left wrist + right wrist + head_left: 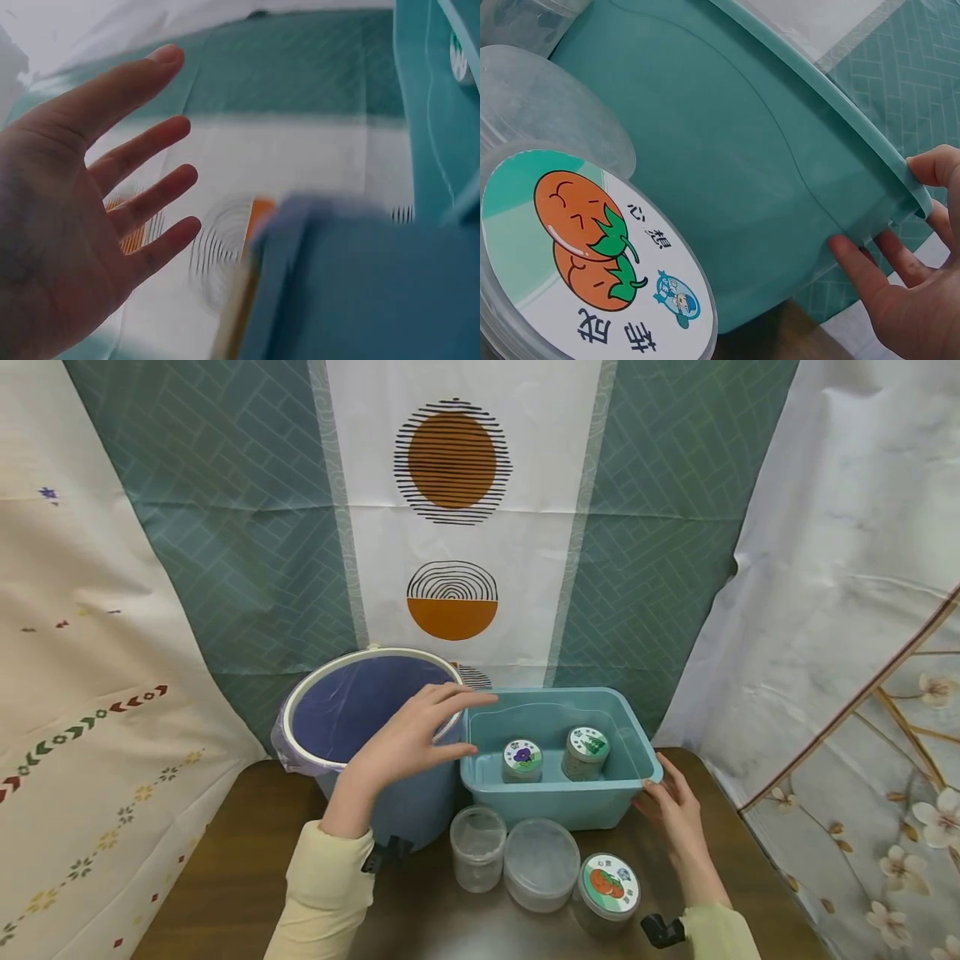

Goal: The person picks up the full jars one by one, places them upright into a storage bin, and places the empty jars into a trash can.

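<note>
From where I stood, the teal plastic tub (585, 807) sat on the dark wooden table (240, 868) beside the lined blue bucket (416, 810), its near right corner gripped between the thumb and fingers of the right hand (675, 808), while the left hand (408, 739), fingers extended, held nothing near the bucket's rim. With one corner held, a sharp pull might have swung the tub into the tall clear jar (478, 852), wide clear jar (542, 866) or persimmon-labelled jar (609, 887), toppling one. Tilting risked sliding the flower-labelled jar (522, 762) into the tree-labelled jar (585, 755).
</note>
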`<state>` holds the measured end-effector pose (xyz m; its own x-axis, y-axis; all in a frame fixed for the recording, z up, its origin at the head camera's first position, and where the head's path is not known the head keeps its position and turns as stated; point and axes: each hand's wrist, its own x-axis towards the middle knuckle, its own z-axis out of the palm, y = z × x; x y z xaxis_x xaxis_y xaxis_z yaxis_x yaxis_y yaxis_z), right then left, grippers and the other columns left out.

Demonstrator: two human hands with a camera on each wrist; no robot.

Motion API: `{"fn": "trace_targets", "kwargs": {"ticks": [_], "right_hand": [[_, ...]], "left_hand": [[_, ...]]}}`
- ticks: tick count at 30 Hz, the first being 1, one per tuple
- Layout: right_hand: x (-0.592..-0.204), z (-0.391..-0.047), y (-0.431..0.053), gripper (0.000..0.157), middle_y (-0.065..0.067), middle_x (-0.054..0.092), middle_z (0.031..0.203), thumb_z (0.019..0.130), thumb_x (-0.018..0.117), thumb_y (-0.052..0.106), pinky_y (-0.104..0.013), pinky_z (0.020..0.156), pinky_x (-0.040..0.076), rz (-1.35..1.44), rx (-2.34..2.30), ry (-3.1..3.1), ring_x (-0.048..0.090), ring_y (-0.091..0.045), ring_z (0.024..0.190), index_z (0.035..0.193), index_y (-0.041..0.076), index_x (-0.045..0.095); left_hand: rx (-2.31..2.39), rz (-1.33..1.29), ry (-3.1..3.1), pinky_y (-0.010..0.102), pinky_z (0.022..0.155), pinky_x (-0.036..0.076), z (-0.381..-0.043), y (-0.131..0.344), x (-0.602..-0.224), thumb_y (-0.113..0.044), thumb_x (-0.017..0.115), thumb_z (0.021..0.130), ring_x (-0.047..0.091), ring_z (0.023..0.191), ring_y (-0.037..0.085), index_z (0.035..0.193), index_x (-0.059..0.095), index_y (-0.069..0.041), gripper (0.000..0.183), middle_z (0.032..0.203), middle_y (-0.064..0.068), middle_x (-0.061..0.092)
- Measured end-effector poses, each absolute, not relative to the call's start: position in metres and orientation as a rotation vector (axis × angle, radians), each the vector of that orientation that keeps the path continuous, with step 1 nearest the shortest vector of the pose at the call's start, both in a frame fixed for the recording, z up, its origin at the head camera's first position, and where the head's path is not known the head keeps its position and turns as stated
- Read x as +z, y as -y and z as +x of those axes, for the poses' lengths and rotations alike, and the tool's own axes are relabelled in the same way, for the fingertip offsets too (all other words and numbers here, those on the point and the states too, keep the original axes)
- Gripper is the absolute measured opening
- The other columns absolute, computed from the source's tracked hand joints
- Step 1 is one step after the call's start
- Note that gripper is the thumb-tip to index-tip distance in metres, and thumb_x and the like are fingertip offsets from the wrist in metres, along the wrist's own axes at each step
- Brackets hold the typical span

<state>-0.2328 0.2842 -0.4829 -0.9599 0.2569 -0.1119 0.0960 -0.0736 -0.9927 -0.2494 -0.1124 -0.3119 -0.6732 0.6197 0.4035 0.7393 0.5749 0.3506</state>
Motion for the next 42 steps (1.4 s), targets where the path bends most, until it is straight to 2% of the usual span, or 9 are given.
{"fn": "trace_targets", "kwargs": {"ticks": [7, 11, 18, 22, 26, 31, 35, 42], "right_hand": [[-0.483, -0.230, -0.288, 0.065, 0.010, 0.048, 0.125, 0.101, 0.055, 0.029, -0.020, 0.084, 0.057, -0.413, 2.179, 2.056, 0.060, 0.011, 0.100, 0.158, 0.029, 0.024], [-0.485, -0.228, -0.289, 0.064, 0.013, 0.050, 0.121, 0.102, 0.055, 0.028, -0.020, 0.084, 0.057, -0.411, 2.184, 2.053, 0.059, 0.012, 0.099, 0.158, 0.028, 0.024], [-0.487, -0.228, -0.288, 0.063, 0.011, 0.049, 0.124, 0.101, 0.056, 0.028, -0.019, 0.083, 0.057, -0.385, 2.188, 2.040, 0.059, 0.011, 0.101, 0.157, 0.028, 0.026], [-0.487, -0.228, -0.287, 0.063, 0.009, 0.047, 0.127, 0.101, 0.057, 0.030, -0.018, 0.082, 0.056, -0.397, 2.188, 2.037, 0.059, 0.012, 0.100, 0.157, 0.028, 0.027], [-0.488, -0.229, -0.287, 0.063, 0.009, 0.046, 0.128, 0.101, 0.057, 0.030, -0.018, 0.081, 0.056, -0.388, 2.192, 2.036, 0.059, 0.012, 0.101, 0.157, 0.029, 0.027], [-0.488, -0.230, -0.286, 0.064, 0.009, 0.046, 0.129, 0.101, 0.057, 0.030, -0.018, 0.081, 0.056, -0.356, 2.191, 2.036, 0.059, 0.012, 0.101, 0.157, 0.028, 0.026], [-0.488, -0.231, -0.285, 0.064, 0.009, 0.046, 0.129, 0.101, 0.057, 0.030, -0.017, 0.081, 0.056, -0.362, 2.192, 2.038, 0.059, 0.012, 0.101, 0.157, 0.028, 0.026], [-0.486, -0.232, -0.284, 0.064, 0.010, 0.046, 0.129, 0.101, 0.057, 0.031, -0.017, 0.081, 0.056, -0.369, 2.183, 2.049, 0.059, 0.013, 0.101, 0.157, 0.028, 0.026]], "left_hand": [[-0.828, -0.878, 2.515, 0.045, 0.101, 0.044, -0.227, 0.173, -0.332, -0.023, 0.079, 0.084, 0.053, 0.120, 0.019, 0.139, 0.055, -0.032, 0.061, 0.131, -0.006, 0.062], [-0.842, -0.789, 2.494, 0.044, 0.099, 0.043, -0.219, 0.196, -0.343, -0.021, 0.080, 0.083, 0.053, 0.119, 0.017, 0.137, 0.057, -0.030, 0.060, 0.128, -0.007, 0.065], [-0.794, -0.721, 2.404, 0.025, 0.089, 0.042, -0.209, 0.221, -0.359, -0.014, 0.085, 0.076, 0.054, 0.113, 0.010, 0.131, 0.063, -0.027, 0.060, 0.119, -0.008, 0.067], [-0.785, -0.704, 2.336, 0.021, 0.092, 0.039, -0.206, 0.229, -0.366, -0.010, 0.088, 0.071, 0.053, 0.111, 0.007, 0.125, 0.067, -0.028, 0.060, 0.115, -0.007, 0.068], [-0.792, -0.689, 2.266, 0.019, 0.089, 0.037, -0.205, 0.237, -0.373, -0.007, 0.090, 0.066, 0.051, 0.107, 0.007, 0.117, 0.072, -0.024, 0.057, 0.110, -0.004, 0.068], [-0.867, -0.653, 2.208, 0.012, 0.096, 0.034, -0.205, 0.245, -0.382, -0.003, 0.090, 0.063, 0.050, 0.108, 0.005, 0.109, 0.075, -0.019, 0.051, 0.107, 0.001, 0.069], [-0.928, -0.607, 2.166, 0.010, 0.101, 0.033, -0.205, 0.252, -0.388, -0.002, 0.091, 0.061, 0.049, 0.110, 0.002, 0.104, 0.077, -0.018, 0.048, 0.104, 0.003, 0.069], [-0.952, -0.660, 2.000, 0.011, 0.098, 0.036, -0.210, 0.253, -0.392, 0.011, 0.089, 0.049, 0.052, 0.104, 0.008, 0.095, 0.078, -0.009, 0.051, 0.098, 0.010, 0.068]]}}
